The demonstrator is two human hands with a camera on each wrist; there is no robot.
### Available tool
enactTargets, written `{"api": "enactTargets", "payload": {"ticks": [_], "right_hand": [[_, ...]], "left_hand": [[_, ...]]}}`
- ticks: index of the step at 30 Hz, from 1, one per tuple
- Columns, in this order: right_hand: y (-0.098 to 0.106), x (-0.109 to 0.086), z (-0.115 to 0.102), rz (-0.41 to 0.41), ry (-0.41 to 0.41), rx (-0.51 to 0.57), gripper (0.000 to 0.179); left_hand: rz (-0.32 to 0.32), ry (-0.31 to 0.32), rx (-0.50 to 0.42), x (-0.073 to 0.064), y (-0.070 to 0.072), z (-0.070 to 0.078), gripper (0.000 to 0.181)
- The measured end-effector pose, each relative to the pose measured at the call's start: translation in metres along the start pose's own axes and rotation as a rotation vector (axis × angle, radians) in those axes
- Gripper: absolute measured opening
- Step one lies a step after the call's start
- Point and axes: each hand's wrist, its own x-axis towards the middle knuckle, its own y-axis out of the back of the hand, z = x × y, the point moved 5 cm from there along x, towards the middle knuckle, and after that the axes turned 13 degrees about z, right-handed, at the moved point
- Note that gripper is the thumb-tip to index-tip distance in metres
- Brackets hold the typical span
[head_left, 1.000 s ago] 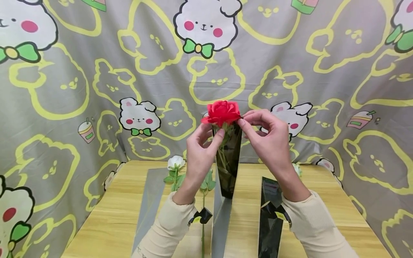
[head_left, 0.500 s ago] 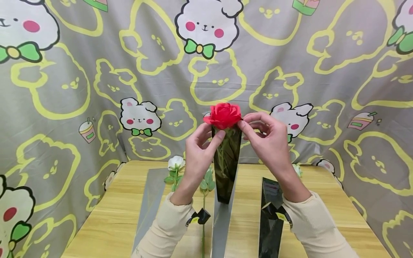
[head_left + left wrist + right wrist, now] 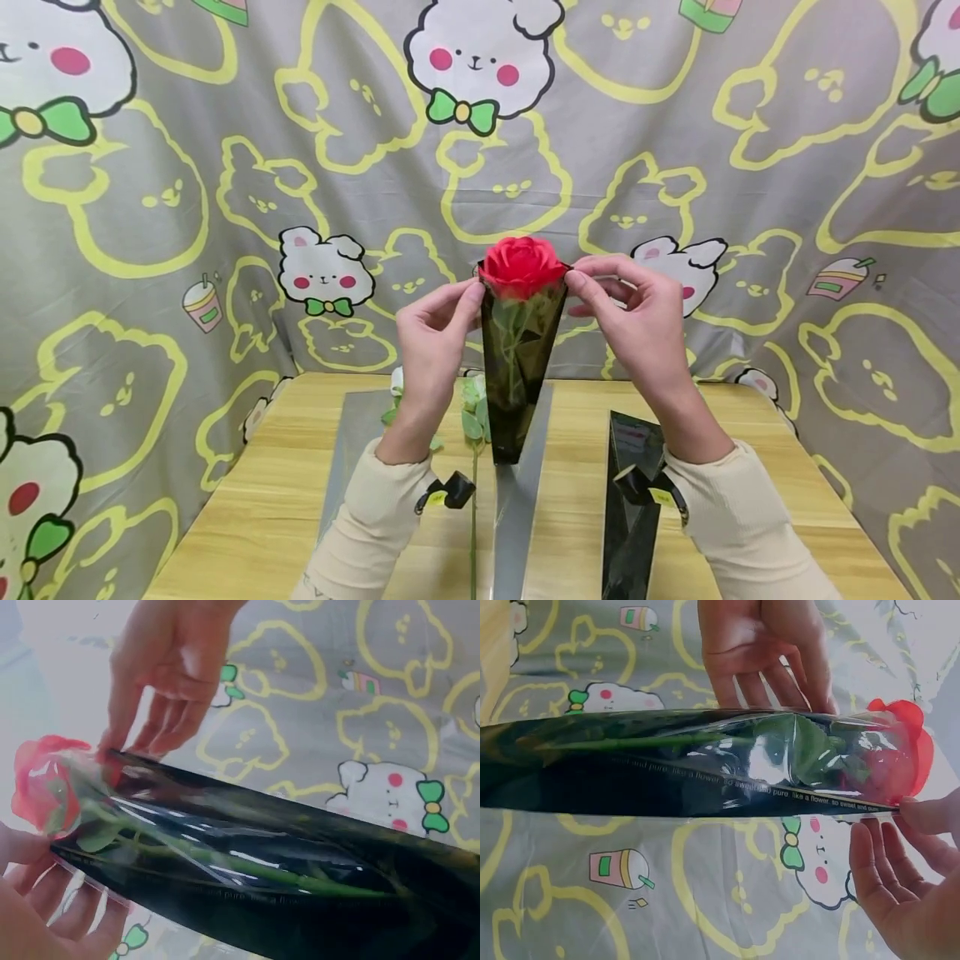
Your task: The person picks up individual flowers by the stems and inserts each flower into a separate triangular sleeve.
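A red rose (image 3: pixel 521 262) stands inside a tapering black, partly clear flower sleeve (image 3: pixel 510 417), held upright above the table. Its bloom sits at the sleeve's wide mouth, and the green stem (image 3: pixel 285 877) shows through the film in the left wrist view. My left hand (image 3: pixel 435 337) pinches the left corner of the mouth between thumb and fingers. At the opposite corner, my right hand (image 3: pixel 637 321) pinches the edge the same way. Small printed lettering runs along the sleeve in the right wrist view.
On the wooden table (image 3: pixel 577 517) lie a white rose (image 3: pixel 474 408) with a long stem, another white flower (image 3: pixel 397 382) partly behind my left hand, grey sheets (image 3: pixel 513 533), and another black sleeve (image 3: pixel 630 533) at right. A patterned curtain (image 3: pixel 510 192) hangs behind.
The rose has sunk into the sleeve, so its bloom is now within the mouth. My left hand has moved left from the bloom's base to the sleeve's corner; the mouth is spread wider.
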Motion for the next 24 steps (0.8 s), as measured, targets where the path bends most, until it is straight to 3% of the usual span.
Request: {"api": "enactTargets", "payload": {"ticks": [7,9,13,19,24], "right_hand": [[-0.0069,-0.0023,0.0004,-0.019,0.034,-0.039,0.01],[-0.0048,-0.0017,0.0019,-0.011,0.022,-0.038,0.01],[0.0004,-0.0002,0.0032,0.01,-0.006,-0.025,0.009],[-0.0034,-0.0003,0.0011,-0.007,-0.01,-0.02,0.01],[-0.0007,0.0025,-0.0002,0.032,-0.006,0.0,0.008]], "left_hand": [[-0.049,-0.077,0.019,0.0006,-0.0072,0.0058,0.015],[-0.036,-0.082,0.032,0.0013,-0.005,0.0065,0.015],[0.016,-0.058,0.029,0.0042,0.0011,0.0078,0.014],[-0.051,-0.016,-0.026,0.0029,-0.0031,0.0091,0.015],[-0.025,0.006,-0.053,0.0037,0.0003,0.009,0.014]]}}
